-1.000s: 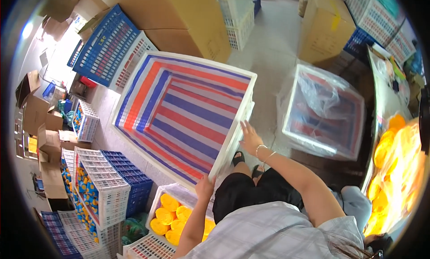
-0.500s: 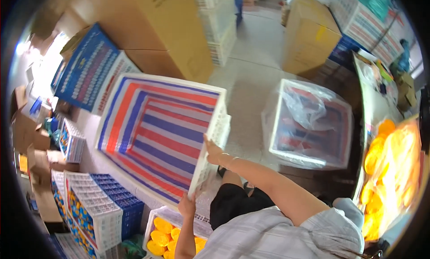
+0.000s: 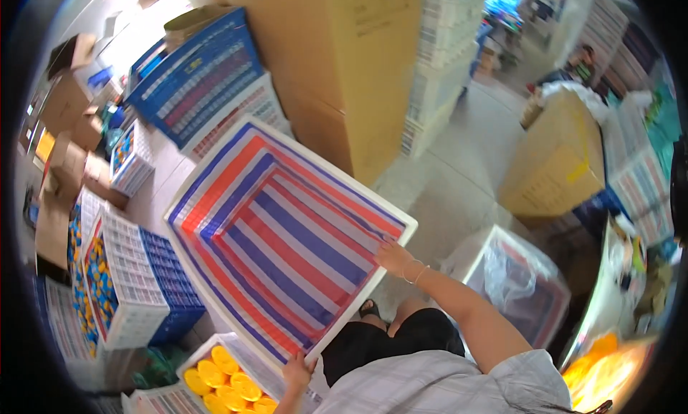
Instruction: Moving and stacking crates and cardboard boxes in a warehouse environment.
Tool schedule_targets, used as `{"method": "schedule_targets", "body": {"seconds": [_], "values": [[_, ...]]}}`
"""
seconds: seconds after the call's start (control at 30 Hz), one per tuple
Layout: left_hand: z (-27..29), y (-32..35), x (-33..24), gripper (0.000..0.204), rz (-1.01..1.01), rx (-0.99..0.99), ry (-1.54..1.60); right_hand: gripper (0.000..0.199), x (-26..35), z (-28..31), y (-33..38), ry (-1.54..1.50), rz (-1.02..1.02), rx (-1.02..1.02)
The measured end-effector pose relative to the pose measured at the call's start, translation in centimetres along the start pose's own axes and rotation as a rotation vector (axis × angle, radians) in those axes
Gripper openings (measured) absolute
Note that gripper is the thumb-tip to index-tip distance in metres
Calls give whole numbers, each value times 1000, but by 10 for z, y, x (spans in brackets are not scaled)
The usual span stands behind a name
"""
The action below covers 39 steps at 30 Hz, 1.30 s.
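One white crate (image 3: 287, 242), lined with red, white and blue striped sheeting, is occupying the space just in front of the person; from where I am standing, I cannot tell whether its base is touching the floor (image 3: 430, 188). One left hand (image 3: 297, 372), fingers curled, is gripping the crate's near corner. One right hand (image 3: 394, 258), wearing a bracelet (image 3: 416, 273), is closing on the rim at the right-hand side. Yellow rounded pieces (image 3: 229, 392) are sitting in a pale crate beside the left hand. One crate under clear plastic (image 3: 509, 274) is standing to the right. One tall cardboard box (image 3: 380, 77) and one blue crate (image 3: 201, 81) are standing beyond. Blue-and-orange pieces (image 3: 100, 285) are filling a white basket (image 3: 132, 278) at left.
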<state>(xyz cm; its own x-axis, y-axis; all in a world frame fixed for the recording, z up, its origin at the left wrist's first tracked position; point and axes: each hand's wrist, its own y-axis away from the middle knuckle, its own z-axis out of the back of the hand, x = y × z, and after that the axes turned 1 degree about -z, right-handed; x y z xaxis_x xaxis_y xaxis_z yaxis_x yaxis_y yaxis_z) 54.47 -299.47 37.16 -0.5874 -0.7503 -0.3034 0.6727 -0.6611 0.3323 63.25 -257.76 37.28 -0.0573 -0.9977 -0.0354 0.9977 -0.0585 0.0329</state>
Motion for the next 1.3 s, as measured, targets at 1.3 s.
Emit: {"method": "schedule_targets", "body": {"seconds": [1.3], "values": [[-28, -253, -480, 54, 1259, -510, 178, 17, -262, 14, -187, -212, 1435, 144]]}}
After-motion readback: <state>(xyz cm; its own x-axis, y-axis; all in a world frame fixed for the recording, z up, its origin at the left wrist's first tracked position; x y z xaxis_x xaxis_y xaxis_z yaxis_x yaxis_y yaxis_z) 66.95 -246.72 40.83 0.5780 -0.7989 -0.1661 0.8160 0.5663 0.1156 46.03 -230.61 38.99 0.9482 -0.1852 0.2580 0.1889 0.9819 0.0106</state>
